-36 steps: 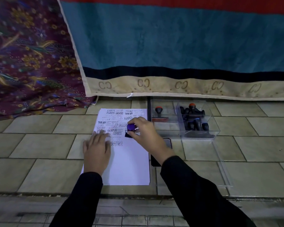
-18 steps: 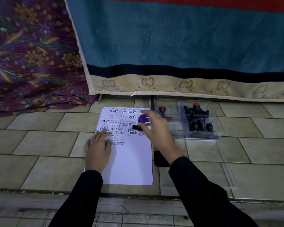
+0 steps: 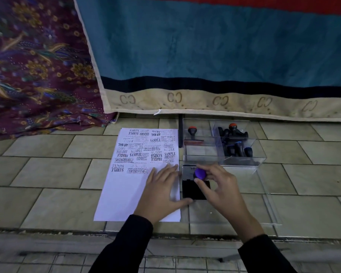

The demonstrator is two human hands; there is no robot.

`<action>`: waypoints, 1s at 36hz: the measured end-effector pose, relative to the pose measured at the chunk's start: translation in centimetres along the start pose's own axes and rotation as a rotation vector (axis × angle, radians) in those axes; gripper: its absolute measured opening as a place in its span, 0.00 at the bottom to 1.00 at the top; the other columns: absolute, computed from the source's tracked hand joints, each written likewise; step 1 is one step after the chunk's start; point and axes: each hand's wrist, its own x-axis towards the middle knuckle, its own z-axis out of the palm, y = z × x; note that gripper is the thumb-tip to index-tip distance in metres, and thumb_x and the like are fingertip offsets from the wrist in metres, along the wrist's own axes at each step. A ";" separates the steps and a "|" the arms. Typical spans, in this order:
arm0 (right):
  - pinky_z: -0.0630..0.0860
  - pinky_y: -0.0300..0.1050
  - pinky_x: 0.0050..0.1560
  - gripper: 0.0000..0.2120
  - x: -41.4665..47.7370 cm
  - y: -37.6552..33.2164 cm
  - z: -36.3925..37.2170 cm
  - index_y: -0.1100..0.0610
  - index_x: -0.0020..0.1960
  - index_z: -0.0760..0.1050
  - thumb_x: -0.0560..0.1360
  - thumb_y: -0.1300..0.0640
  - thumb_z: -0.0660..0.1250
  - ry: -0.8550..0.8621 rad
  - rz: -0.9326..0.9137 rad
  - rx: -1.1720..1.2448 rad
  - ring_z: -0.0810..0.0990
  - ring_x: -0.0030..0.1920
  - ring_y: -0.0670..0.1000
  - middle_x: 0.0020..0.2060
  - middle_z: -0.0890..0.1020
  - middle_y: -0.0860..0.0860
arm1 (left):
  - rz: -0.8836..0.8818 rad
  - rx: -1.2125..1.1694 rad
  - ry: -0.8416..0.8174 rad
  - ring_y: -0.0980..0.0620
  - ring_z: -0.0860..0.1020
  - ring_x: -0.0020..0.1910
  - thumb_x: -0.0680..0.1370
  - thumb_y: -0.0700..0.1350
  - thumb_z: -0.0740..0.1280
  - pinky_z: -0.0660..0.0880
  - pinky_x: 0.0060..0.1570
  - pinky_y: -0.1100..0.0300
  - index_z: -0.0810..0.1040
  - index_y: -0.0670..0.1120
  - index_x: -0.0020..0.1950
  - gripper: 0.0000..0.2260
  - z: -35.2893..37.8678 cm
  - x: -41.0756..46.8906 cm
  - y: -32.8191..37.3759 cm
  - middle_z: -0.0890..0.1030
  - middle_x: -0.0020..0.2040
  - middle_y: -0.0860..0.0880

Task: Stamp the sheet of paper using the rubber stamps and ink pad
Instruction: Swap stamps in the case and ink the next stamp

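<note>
A white sheet of paper (image 3: 126, 194) lies on the tiled floor, its far half covered with black stamp prints. My left hand (image 3: 163, 192) lies flat on the sheet's right edge, fingers spread. My right hand (image 3: 219, 188) grips a purple-knobbed stamp (image 3: 200, 173) by its handle and holds it down over the open black ink pad (image 3: 191, 191), just right of the paper. The stamp's base is hidden by my fingers.
A clear plastic box (image 3: 242, 160) behind the ink pad holds several dark stamps (image 3: 234, 142) and one orange-topped stamp (image 3: 192, 131). Its clear lid (image 3: 264, 203) lies flat to the right. A teal blanket (image 3: 205, 56) and patterned maroon cloth (image 3: 34, 66) hang behind.
My right hand carried the purple stamp off the paper, rightward and nearer, onto the ink pad. My left hand slid right along the sheet to its right edge.
</note>
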 end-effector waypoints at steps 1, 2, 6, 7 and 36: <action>0.80 0.46 0.45 0.13 -0.1 0.1 0.0 0.55 0.55 0.78 0.71 0.58 0.73 -0.010 -0.010 -0.020 0.80 0.44 0.45 0.45 0.81 0.48 | -0.003 -0.003 0.001 0.64 0.50 0.75 0.67 0.74 0.60 0.42 0.76 0.52 0.65 0.56 0.72 0.38 0.1 0.1 0.0 0.60 0.76 0.60; 0.80 0.47 0.44 0.12 -0.2 0.1 0.0 0.56 0.54 0.79 0.70 0.58 0.73 -0.018 -0.023 -0.033 0.80 0.44 0.46 0.44 0.80 0.49 | -0.006 -0.007 0.003 0.64 0.50 0.75 0.67 0.74 0.61 0.43 0.76 0.52 0.66 0.55 0.71 0.38 0.2 0.1 0.0 0.61 0.76 0.59; 0.78 0.43 0.44 0.11 -0.5 0.0 0.1 0.56 0.52 0.79 0.71 0.57 0.72 -0.051 -0.062 -0.034 0.79 0.44 0.43 0.44 0.80 0.48 | -0.014 -0.024 0.023 0.64 0.52 0.75 0.66 0.73 0.62 0.44 0.76 0.51 0.68 0.55 0.70 0.37 0.5 0.0 -0.1 0.63 0.74 0.59; 0.77 0.41 0.45 0.11 -0.6 -0.1 0.1 0.56 0.53 0.78 0.71 0.57 0.71 -0.063 -0.071 -0.033 0.78 0.45 0.42 0.44 0.80 0.48 | -0.015 -0.024 0.028 0.63 0.52 0.75 0.66 0.73 0.62 0.44 0.76 0.51 0.68 0.55 0.70 0.37 0.5 -0.1 -0.1 0.64 0.74 0.59; 0.78 0.46 0.48 0.12 5.2 -4.6 3.9 0.61 0.54 0.78 0.72 0.59 0.71 -0.063 -0.061 -0.111 0.80 0.42 0.52 0.46 0.81 0.55 | -0.483 0.145 0.225 0.49 0.54 0.77 0.81 0.49 0.58 0.46 0.74 0.43 0.67 0.47 0.73 0.20 -4.7 -0.3 -8.0 0.64 0.76 0.49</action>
